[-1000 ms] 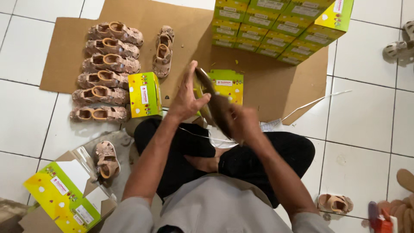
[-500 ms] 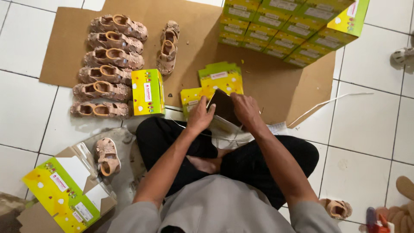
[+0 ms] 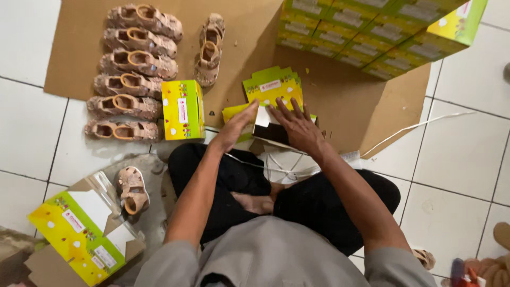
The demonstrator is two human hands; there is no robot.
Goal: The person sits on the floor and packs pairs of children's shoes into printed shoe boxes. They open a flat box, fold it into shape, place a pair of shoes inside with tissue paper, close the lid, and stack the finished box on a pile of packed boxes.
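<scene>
I sit cross-legged on the floor. In front of my knees lies a partly folded yellow-green shoebox (image 3: 265, 126) with a dark inside. My left hand (image 3: 236, 127) is cupped against its left flap. With fingers spread, my right hand (image 3: 297, 125) presses flat on top of it. Just behind it is a small pile of flattened yellow-green boxes (image 3: 273, 86). A made-up yellow box (image 3: 183, 109) stands to the left of my left hand.
Several tan sandals (image 3: 133, 69) lie in rows on a brown cardboard sheet (image 3: 345, 101), with one pair (image 3: 210, 48) beside them. Stacked green-yellow boxes (image 3: 372, 32) fill the back right. An open box (image 3: 79, 234) and a single sandal (image 3: 132, 188) lie at my left.
Both hands came down from holding the box up in the air. They now press it against the floor, with my right hand spread flat over it.
</scene>
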